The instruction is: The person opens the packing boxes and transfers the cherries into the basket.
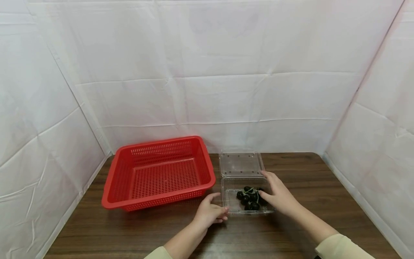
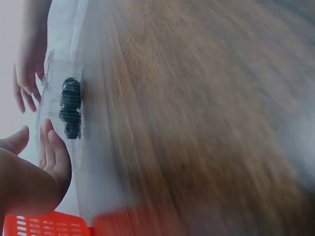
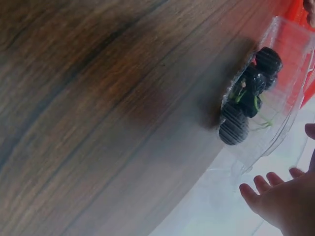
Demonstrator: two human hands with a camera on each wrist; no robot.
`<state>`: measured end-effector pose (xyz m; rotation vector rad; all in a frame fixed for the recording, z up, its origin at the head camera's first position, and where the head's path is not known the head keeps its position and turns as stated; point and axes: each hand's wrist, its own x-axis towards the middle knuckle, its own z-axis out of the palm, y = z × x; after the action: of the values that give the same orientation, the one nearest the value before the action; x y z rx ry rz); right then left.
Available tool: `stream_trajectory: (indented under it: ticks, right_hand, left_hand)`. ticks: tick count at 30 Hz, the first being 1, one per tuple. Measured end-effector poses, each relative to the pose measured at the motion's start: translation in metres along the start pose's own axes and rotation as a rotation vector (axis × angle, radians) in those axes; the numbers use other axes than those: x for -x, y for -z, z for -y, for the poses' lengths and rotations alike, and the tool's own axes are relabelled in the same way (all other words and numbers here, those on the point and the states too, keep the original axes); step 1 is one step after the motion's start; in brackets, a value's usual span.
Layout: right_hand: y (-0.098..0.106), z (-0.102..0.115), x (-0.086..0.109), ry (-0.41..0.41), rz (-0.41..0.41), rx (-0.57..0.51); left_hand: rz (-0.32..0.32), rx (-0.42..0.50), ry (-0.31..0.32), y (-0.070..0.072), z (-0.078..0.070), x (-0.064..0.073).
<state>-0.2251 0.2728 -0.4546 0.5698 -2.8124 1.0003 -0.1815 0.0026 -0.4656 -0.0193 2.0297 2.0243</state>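
A clear plastic clamshell box [image 1: 231, 202] stands on the table with its lid [image 1: 239, 164] folded back toward the wall. Inside it lies a small cluster of dark, shiny round fruits [image 1: 254, 206] with thin green stems. My left hand [image 1: 208, 212] is at the box's near left corner, thumb and fingers spread apart. Over the right rim reaches my right hand [image 1: 279, 196], its fingertips close to the rim and the fruits. In the right wrist view the right hand [image 3: 285, 196] has loosely spread fingers with nothing between them.
A red perforated plastic basket [image 1: 111, 187] sits on the left, just beside the box. Brown wood-grain table [image 1: 317, 183] extends to the right and in front. White cloth walls [image 1: 220, 100] enclose the back and both sides.
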Motion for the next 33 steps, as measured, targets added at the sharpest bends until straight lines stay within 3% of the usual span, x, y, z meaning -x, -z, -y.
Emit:
stream_trajectory:
  ticks: [5,12,19,24,28,33]
  right_hand:
    - [-0.002,0.006,0.003,0.046,0.016,0.118]
    - [-0.005,0.013,0.006,0.108,0.041,0.196]
    - [-0.006,0.017,0.009,0.132,0.035,0.235]
    - [-0.005,0.018,0.01,0.134,0.031,0.267]
    - [-0.005,0.019,0.011,0.147,0.016,0.307]
    - [-0.003,0.018,0.01,0.167,0.003,0.346]
  left_hand:
    - [-0.034,-0.074,-0.088,0.01,0.001,0.003]
    - [-0.051,-0.243,-0.18,0.026,0.0,0.008]
    - [-0.028,-0.355,-0.255,0.038,-0.011,0.016]
    - [-0.029,-0.495,-0.343,0.044,-0.02,0.024]
    - [-0.034,-0.658,-0.475,0.049,-0.03,0.034]
    - [-0.084,-0.876,-0.756,0.054,-0.04,0.046]
